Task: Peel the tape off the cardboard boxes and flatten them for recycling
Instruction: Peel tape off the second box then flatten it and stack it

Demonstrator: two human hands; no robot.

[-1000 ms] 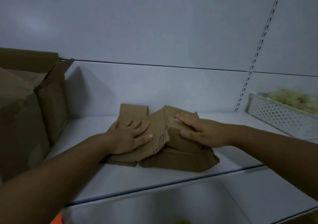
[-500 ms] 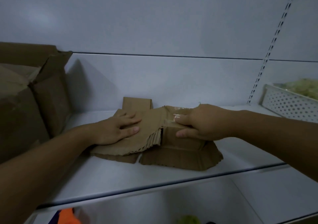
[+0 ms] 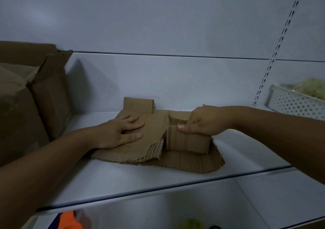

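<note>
A white shelf [image 3: 105, 181] carries a large open carton [image 3: 26, 105] at its left edge and, mid-shelf near the back, a half-flattened cardboard box [image 3: 184, 162] (torn corrugated edges showing). A perforated basket [image 3: 295, 104] sits at the right edge. The left hand [image 3: 119, 133] presses the cardboard box with fingers spread flat; the right hand [image 3: 205, 121] pinches its raised flap.

Large box [image 3: 26, 109] left, perhaps basket [image 3: 295, 104] right

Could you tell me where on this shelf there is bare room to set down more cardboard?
Bare shelf runs along the front edge before the cardboard pile, and between pile and perforated basket. Crowded left by the large cardboard box.
</note>
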